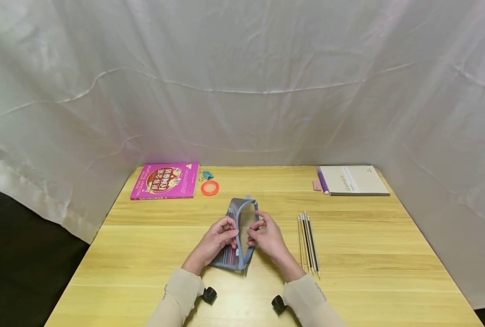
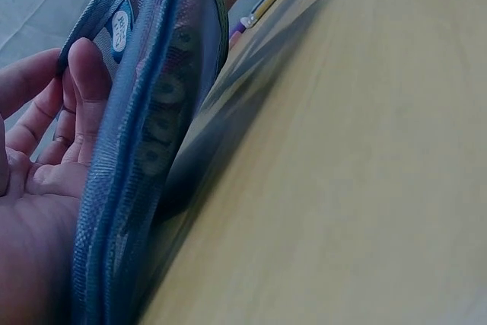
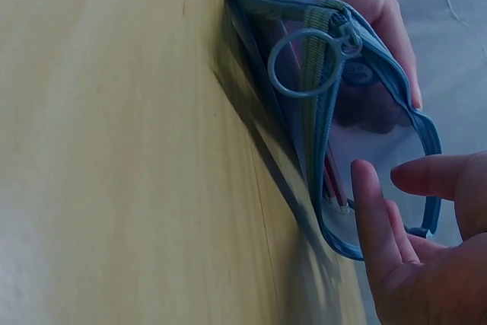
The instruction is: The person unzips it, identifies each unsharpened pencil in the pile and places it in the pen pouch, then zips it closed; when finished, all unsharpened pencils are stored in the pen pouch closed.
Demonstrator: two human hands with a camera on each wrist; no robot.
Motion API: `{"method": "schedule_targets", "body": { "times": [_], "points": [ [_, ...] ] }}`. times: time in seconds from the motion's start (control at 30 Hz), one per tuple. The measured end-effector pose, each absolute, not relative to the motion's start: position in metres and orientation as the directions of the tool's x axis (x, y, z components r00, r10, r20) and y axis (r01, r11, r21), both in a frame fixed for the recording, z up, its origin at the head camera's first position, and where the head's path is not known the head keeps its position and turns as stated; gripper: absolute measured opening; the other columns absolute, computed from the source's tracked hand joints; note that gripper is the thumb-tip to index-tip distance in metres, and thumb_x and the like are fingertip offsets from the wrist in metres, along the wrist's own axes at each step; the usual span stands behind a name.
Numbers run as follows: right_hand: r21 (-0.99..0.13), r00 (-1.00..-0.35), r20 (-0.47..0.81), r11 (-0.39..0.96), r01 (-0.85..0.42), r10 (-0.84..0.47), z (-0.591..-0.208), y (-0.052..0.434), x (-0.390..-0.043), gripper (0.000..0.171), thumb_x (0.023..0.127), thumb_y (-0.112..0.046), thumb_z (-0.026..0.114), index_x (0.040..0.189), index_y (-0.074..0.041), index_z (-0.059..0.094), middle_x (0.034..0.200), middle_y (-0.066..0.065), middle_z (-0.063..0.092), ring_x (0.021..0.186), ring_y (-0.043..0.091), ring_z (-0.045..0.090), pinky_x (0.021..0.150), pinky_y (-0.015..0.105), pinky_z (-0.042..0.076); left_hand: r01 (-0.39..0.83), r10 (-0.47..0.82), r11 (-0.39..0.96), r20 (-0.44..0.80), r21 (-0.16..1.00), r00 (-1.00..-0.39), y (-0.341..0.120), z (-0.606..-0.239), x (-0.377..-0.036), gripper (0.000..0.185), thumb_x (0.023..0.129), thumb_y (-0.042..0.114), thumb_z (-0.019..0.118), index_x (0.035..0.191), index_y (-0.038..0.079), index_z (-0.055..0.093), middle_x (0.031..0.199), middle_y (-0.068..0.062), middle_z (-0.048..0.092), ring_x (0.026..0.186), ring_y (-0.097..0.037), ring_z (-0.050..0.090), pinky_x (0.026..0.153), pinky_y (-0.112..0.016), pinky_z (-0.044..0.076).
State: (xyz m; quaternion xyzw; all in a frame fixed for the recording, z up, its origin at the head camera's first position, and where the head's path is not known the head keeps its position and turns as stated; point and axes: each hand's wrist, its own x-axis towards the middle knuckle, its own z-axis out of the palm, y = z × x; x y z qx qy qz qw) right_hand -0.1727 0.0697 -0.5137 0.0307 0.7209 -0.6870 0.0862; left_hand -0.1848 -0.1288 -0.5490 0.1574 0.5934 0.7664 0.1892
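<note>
A blue-grey mesh pencil case (image 1: pixel 235 205) stands on the table with its zip undone and its mouth spread wide. My left hand (image 1: pixel 215 238) pinches the rim on the left side between thumb and fingers. At the opposite rim, my right hand (image 1: pixel 268 236) has its thumb and index finger apart, fingertips in front of the opening. Through the mesh show several slim pencils (image 3: pixel 333 176) inside the case. A round ring pull (image 3: pixel 272 70) hangs from the zip in the right wrist view. Right of the right hand, several loose pencils (image 1: pixel 307 240) lie side by side.
At the back left lies a magenta book (image 1: pixel 189 181), beside a teal binder clip (image 1: pixel 207 175) and an orange tape roll (image 1: pixel 203 189). A cream notebook (image 1: pixel 361 181), a purple marker (image 1: pixel 322 179) and a pink eraser (image 1: pixel 317 185) are at the back right. Pale curtains (image 1: pixel 242 122) enclose the table.
</note>
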Motion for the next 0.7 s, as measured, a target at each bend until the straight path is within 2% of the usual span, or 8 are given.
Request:
{"method": "schedule_targets", "body": {
  "times": [0.17, 0.2, 0.43, 0.57, 0.7],
  "points": [
    [-0.986, -0.985, -0.159, 0.067, 0.155, -0.070, -0.514, 0.075, -0.174, 0.067, 0.092, 0.009, 0.066, 0.153, -0.002, 0.041, 0.112, 0.023, 0.060, 0.078, 0.031, 0.072, 0.071, 0.042, 0.066, -0.108, 0.473, -0.213, 0.006, 0.971, -0.881, -0.129, -0.548, -0.185, 0.006, 0.104, 0.006, 0.057, 0.106, 0.007, 0.051, 0.088, 0.000, 0.055, 0.071, -0.012, 0.061, 0.067, -0.025, 0.057],
    [-0.986, -0.986, -0.153, 0.072, 0.148, -0.066, -0.518, 0.076, -0.176, 0.065, 0.092, 0.009, 0.067, 0.152, -0.002, 0.043, 0.110, 0.020, 0.060, 0.077, 0.028, 0.071, 0.070, 0.040, 0.066, -0.108, 0.472, -0.210, 0.004, 0.972, -0.882, -0.129, -0.548, -0.185, 0.007, 0.104, 0.007, 0.057, 0.107, 0.006, 0.050, 0.088, 0.000, 0.055, 0.071, -0.011, 0.061, 0.067, -0.025, 0.057],
    [-0.982, -0.995, -0.102, 0.160, 0.102, 0.008, -0.522, 0.085, -0.178, 0.052, 0.091, 0.009, 0.067, 0.141, -0.001, 0.057, 0.105, 0.017, 0.062, 0.080, 0.027, 0.069, 0.068, 0.037, 0.065, -0.100, 0.469, -0.210, 0.010, 0.972, -0.883, -0.129, -0.549, -0.185, 0.007, 0.104, 0.007, 0.057, 0.107, 0.006, 0.051, 0.087, 0.000, 0.056, 0.071, -0.011, 0.061, 0.066, -0.025, 0.057],
    [-0.973, -0.995, -0.083, 0.209, 0.094, 0.062, -0.523, 0.087, -0.179, 0.047, 0.090, 0.009, 0.069, 0.136, 0.002, 0.060, 0.102, 0.017, 0.064, 0.082, 0.023, 0.069, 0.071, 0.033, 0.064, -0.094, 0.470, -0.214, 0.018, 0.972, -0.883, -0.129, -0.548, -0.185, 0.007, 0.104, 0.006, 0.058, 0.107, 0.006, 0.051, 0.087, 0.001, 0.056, 0.071, -0.011, 0.061, 0.067, -0.025, 0.057],
    [-0.969, -0.991, -0.120, 0.211, 0.128, 0.054, -0.525, 0.087, -0.180, 0.048, 0.091, 0.007, 0.069, 0.137, 0.001, 0.059, 0.107, 0.020, 0.067, 0.084, 0.021, 0.070, 0.075, 0.033, 0.064, -0.091, 0.470, -0.217, 0.023, 0.972, -0.882, -0.130, -0.548, -0.185, 0.010, 0.104, 0.007, 0.059, 0.108, 0.003, 0.051, 0.088, 0.000, 0.056, 0.072, -0.011, 0.061, 0.067, -0.025, 0.057]
  ]
}}
